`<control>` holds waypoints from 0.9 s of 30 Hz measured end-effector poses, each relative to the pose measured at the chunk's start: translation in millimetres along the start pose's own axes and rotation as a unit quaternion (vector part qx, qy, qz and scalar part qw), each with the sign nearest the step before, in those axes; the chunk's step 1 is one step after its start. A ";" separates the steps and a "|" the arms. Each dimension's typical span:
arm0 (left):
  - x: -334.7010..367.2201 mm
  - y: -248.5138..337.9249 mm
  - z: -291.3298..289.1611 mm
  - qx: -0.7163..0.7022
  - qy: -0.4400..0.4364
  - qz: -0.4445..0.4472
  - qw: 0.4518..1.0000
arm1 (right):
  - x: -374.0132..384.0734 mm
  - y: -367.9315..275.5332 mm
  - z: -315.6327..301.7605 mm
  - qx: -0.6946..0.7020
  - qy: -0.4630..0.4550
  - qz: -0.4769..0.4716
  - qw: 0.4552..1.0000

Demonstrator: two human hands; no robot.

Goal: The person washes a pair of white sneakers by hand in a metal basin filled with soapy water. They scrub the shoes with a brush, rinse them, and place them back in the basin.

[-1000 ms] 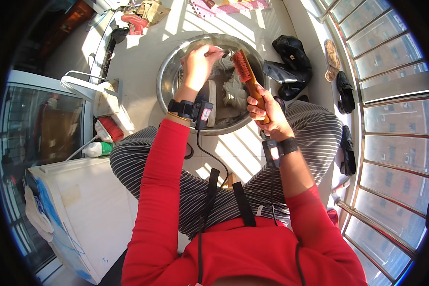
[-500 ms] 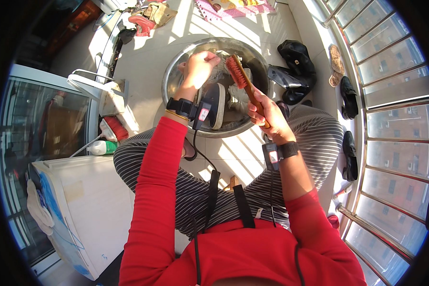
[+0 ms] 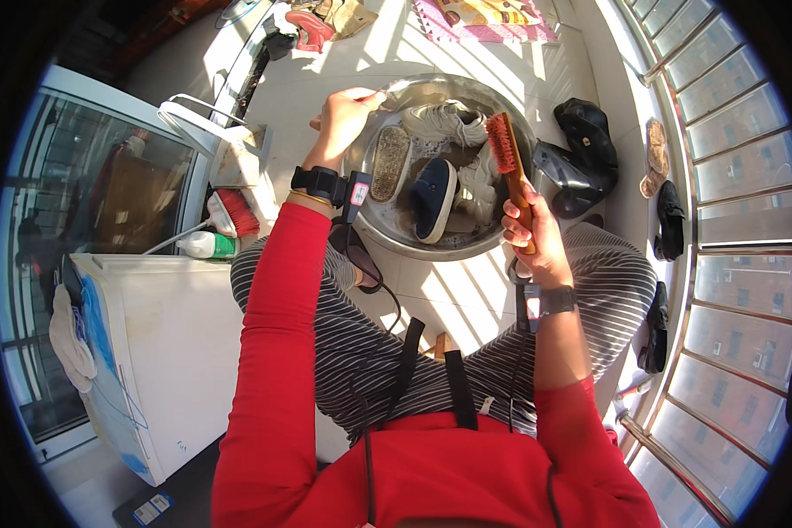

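Observation:
A wide metal basin (image 3: 414, 250) stands on the floor in front of me, with sudsy water and several shoes in it. Inside are a navy blue slip-on shoe (image 3: 431, 201), a shoe with its speckled sole (image 3: 390, 165) turned up, and off-white sneakers (image 3: 444, 121). My right hand (image 3: 539, 236) is closed round the wooden handle of a scrub brush (image 3: 505, 150), red bristles pointing up and left over the basin's right side. Over the basin's upper left rim is my left hand (image 3: 345, 121), fingertips pinched together; anything between them is too small to make out.
Black boots (image 3: 581, 158) stand right of the basin, and black shoes (image 3: 669, 220) line the railing. At left are a white cabinet (image 3: 163, 343), a red-bristled broom (image 3: 233, 214) and a white-and-green bottle (image 3: 209, 245). A pink patterned mat (image 3: 484, 22) lies at the far side.
My left hand has moved left from above the basin to its rim, uncovering the shoes. The brush stays in my right hand. The whole view has shifted slightly.

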State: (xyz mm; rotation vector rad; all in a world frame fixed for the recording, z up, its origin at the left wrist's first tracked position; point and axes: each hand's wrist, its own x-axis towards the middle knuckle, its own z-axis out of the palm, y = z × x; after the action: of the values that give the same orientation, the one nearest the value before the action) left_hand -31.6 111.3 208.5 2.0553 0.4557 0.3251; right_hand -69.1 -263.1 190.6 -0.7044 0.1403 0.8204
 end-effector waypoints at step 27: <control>94.7 -248.6 -377.6 0.174 0.019 -0.367 0.914 | 69.1 30.9 -5.0 -0.150 0.124 0.045 0.980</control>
State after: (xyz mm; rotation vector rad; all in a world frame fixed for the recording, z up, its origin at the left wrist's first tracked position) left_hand -146.9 557.9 183.8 2.0404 1.3347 -0.1868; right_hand -42.9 -208.7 144.7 -1.0931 0.2791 0.8475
